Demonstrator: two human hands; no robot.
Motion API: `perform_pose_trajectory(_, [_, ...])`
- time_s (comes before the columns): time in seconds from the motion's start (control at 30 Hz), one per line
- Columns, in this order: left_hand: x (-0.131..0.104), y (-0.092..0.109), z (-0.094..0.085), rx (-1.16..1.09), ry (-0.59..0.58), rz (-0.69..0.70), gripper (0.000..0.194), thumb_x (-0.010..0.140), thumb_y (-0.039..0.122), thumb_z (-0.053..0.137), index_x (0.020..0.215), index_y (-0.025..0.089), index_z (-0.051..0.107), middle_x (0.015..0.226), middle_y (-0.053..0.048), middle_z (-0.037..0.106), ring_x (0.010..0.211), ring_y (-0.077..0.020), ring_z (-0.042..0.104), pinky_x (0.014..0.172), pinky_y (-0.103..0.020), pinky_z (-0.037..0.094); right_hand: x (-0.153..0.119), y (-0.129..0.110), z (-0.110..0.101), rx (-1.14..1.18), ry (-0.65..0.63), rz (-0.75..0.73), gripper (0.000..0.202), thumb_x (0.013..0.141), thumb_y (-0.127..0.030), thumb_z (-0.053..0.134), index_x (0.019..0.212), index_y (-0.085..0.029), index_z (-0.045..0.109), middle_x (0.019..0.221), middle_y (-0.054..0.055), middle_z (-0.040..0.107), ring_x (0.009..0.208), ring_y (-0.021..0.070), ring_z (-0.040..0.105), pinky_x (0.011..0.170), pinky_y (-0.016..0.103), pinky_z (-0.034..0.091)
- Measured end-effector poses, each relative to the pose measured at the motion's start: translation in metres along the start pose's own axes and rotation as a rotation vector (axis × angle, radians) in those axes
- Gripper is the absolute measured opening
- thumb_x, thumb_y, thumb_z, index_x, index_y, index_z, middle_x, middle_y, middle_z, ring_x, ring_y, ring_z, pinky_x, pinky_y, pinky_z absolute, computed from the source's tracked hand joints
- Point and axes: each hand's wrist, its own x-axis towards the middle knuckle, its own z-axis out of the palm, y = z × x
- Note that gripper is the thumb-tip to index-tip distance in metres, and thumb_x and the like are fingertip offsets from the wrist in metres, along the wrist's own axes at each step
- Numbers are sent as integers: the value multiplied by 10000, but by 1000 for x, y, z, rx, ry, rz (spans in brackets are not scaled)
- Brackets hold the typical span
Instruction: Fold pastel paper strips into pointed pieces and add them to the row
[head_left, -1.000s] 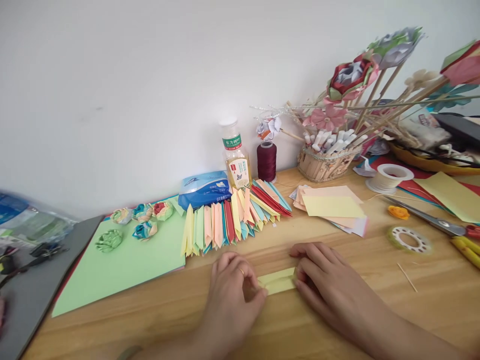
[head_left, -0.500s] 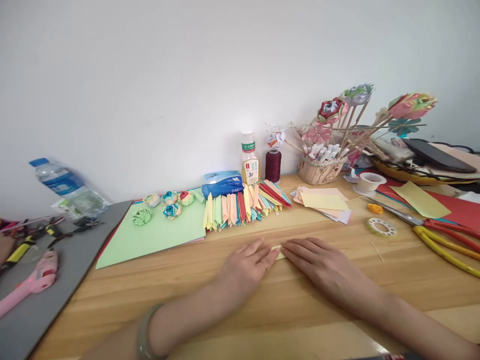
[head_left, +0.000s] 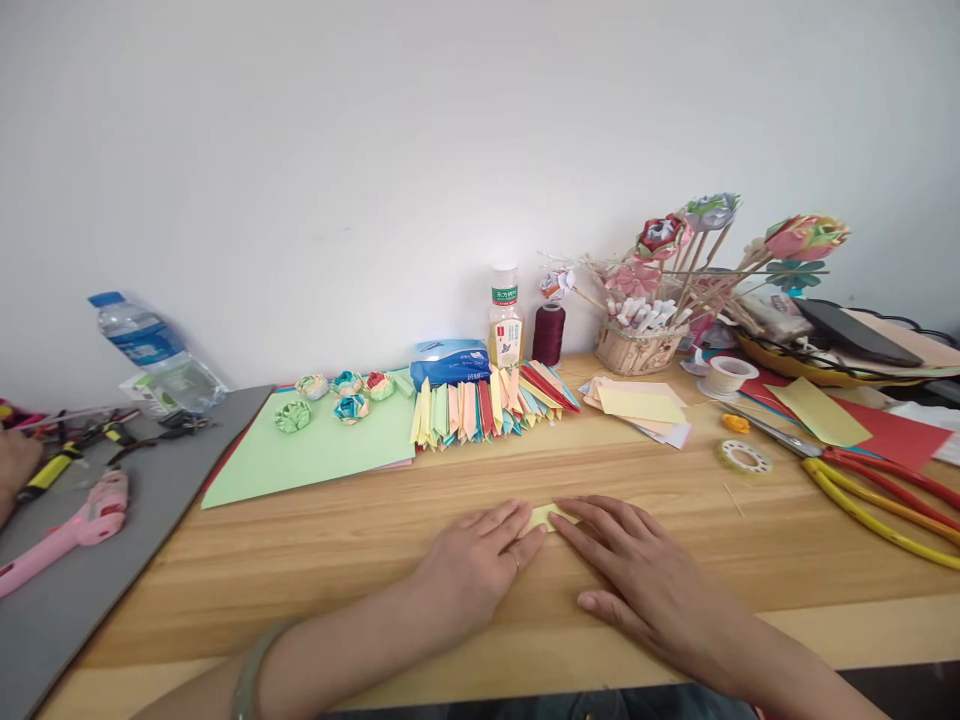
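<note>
A small folded strip of pale yellow paper [head_left: 541, 518] lies on the wooden table [head_left: 315, 560] between my hands. My left hand [head_left: 480, 555], with a ring on one finger and a bangle at the wrist, rests its outstretched fingertips on the strip's left end. The thumb lies just below the fingers. On the right end press the fingertips of my right hand [head_left: 637, 560], its fingers stretched out and slightly spread and its thumb apart from the paper. Both palms face down, so the ends of the strip are partly covered.
Folded paper pieces [head_left: 487, 408] stand in a row behind my hands, near a tissue pack [head_left: 450, 362]. Paper flowers [head_left: 351, 408] lie on green sheets [head_left: 300, 465]. At right are paper slips [head_left: 641, 402], tape [head_left: 744, 457] and scissors [head_left: 840, 465]. Another person's hand [head_left: 13, 465] shows far left, near a pink glue gun [head_left: 97, 515].
My fingers have shifted so that more of the yellow strip shows. My right thumb has moved out from beside the fingers. The view has tilted, bringing the table's front edge into sight.
</note>
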Motion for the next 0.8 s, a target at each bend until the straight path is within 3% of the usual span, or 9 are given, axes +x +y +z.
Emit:
perform_pose_trajectory(0.2, [-2,-3,-4,5,-21,16,410,933,117,368,1339,92,420,1392,-152,433,1283,-251,422,1001,-367,432,-2,2,6,-5,16,4,576,904,-505,447,1414,-252,354,1361,86,490,1211,278,429,954,484,407])
perform_pose_trajectory(0.5, [-5,-6,2,77,142,44,332,964,139,336,1226,86,532,1298,-104,550,1202,-215,517,951,-321,470,-1,2,1,-24,-6,2,566,918,-495,423,1410,-221,364,1375,87,486,1235,274,433,964,486,409])
perform_pose_trajectory(0.8, [-3,-4,-2,101,131,58,305,967,141,362,1201,77,548,1285,-109,561,1177,-220,539,947,-325,459,-8,13,0,-17,-66,-25,608,933,-458,414,1465,-265,192,1462,46,359,1324,256,346,1036,520,344])
